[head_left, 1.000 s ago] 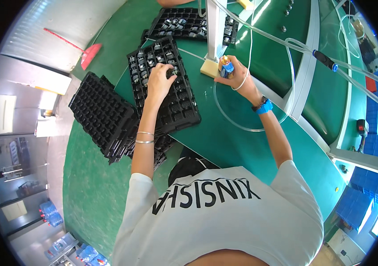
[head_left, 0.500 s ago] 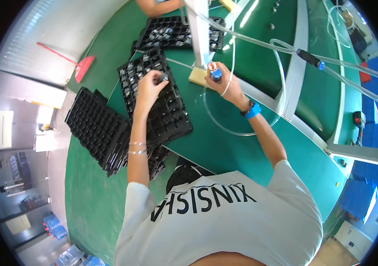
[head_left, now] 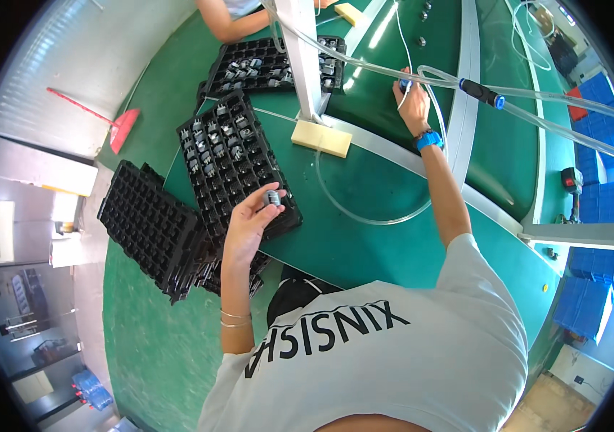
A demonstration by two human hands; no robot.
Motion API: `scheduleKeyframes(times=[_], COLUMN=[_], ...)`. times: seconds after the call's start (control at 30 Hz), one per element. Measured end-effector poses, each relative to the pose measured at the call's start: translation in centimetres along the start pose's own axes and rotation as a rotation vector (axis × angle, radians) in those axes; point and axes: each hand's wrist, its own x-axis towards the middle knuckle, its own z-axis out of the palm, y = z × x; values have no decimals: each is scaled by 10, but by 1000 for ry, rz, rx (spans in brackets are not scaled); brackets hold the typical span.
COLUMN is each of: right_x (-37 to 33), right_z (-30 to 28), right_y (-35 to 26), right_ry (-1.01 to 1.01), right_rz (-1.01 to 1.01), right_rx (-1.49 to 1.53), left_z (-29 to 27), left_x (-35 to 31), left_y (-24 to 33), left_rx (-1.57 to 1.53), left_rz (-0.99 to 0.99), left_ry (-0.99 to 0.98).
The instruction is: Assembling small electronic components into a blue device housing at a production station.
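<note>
My left hand (head_left: 251, 219) pinches a small grey cylindrical part (head_left: 272, 198) between thumb and fingers, above the near end of a black compartment tray (head_left: 249, 162). Many of that tray's far pockets hold small metallic parts; its near pockets look bare. Stretched out to the far right, my right hand (head_left: 415, 108) is closed round a small blue tool (head_left: 405, 84) with a thin pale tube running from it. It is over the green belt (head_left: 375, 129), beyond the white frame rail. My fingers hide most of the tool.
A second filled black tray (head_left: 278, 65) lies farther back, near another person's arm (head_left: 231, 25). A stack of black trays (head_left: 152, 223) stands at left. A yellow block (head_left: 321, 138) sits by the white post (head_left: 299, 57). Clear hoses with a black connector (head_left: 481, 93) cross at right.
My left hand has drawn back toward me with the grey part, from mid-tray to its near end. My right hand has moved away and to the right with the blue tool, from the post to over the belt.
</note>
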Motion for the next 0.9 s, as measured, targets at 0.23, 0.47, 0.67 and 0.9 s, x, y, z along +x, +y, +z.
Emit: scheduleKeyframes(times=[0.23, 0.47, 0.67, 0.9], right_x=[-13, -76, -92, -98], right_z=[-35, -99, -118, -125], right_y=[-80, -210, -234, -236], right_ry=[-20, -912, -1028, -1045], right_rz=[147, 905, 922, 833], right_rx=[238, 1633, 1561, 1547], left_z=[35, 50, 64, 68], left_x=[-20, -15, -19, -21], left_y=[10, 0, 7, 2], left_rx=[-197, -217, -244, -139], left_rz=[8, 335, 403, 448], left_ry=[36, 7, 103, 105])
